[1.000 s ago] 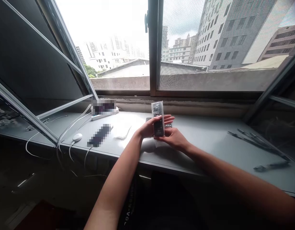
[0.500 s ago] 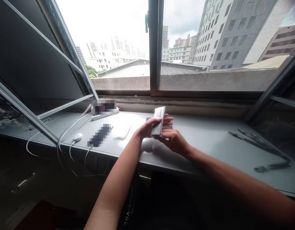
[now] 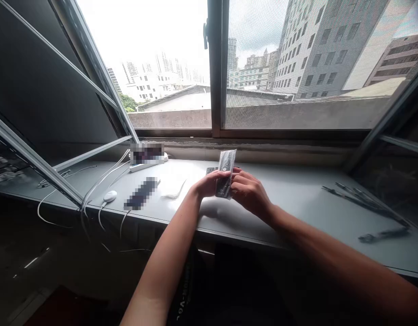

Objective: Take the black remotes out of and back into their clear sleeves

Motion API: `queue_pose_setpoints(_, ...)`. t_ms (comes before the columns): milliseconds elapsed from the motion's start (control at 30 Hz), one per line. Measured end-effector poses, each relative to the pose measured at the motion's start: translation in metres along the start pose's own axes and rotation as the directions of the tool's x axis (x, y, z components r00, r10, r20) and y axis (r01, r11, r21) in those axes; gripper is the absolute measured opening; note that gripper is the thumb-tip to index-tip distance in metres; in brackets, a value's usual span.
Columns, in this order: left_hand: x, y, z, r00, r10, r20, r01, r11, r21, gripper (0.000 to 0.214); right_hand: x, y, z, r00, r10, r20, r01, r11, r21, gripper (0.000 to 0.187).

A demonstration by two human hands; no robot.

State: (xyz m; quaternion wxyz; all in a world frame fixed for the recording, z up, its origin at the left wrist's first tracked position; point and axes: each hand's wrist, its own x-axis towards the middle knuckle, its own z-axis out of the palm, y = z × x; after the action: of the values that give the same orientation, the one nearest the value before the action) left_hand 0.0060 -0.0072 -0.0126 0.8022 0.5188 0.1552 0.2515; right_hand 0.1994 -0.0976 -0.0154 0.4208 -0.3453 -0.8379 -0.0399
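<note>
A slim dark item in a clear plastic sleeve point(image 3: 225, 158), shaped like a remote control, is held up at a tilt over the desk. My left hand point(image 3: 209, 183) grips it from the left, with the thumb across its front. On the other side, my right hand point(image 3: 249, 189) has its fingers curled and pinched at the sleeve's right edge. A small keypad-like object with rows of keys point(image 3: 211, 170) lies on the desk behind my hands, mostly hidden by them.
On the grey desk point(image 3: 297, 203), a white sheet or pouch point(image 3: 172, 187), a blurred-out phone-like device point(image 3: 141, 194) and a white mouse-shaped gadget point(image 3: 110, 196) lie left. A white power strip point(image 3: 148, 164) stands behind them. Dark cables point(image 3: 361, 201) lie right, with a window point(image 3: 217, 68) beyond.
My right hand's fingers, stretched out behind the sleeve before, are now curled in at its right edge. The sleeved item has turned so its dark front faces me more.
</note>
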Motion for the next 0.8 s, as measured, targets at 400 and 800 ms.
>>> queue_pose_setpoints(400, -0.003, 0.000, 0.000, 0.993, -0.110, -0.028, 0.109, 0.993, -0.042, 0.033, 0.001, 0.004, -0.009, 0.997, -0.063, -0.049, 0.052, 0.979, -0.197, 0.031)
queue_pose_setpoints(800, 0.002, -0.001, -0.011, 0.991, 0.039, -0.129, -0.037, 0.999, 0.017, 0.041, 0.008, 0.005, -0.015, 0.975, 0.116, -0.189, -0.132, 0.988, -0.075, 0.014)
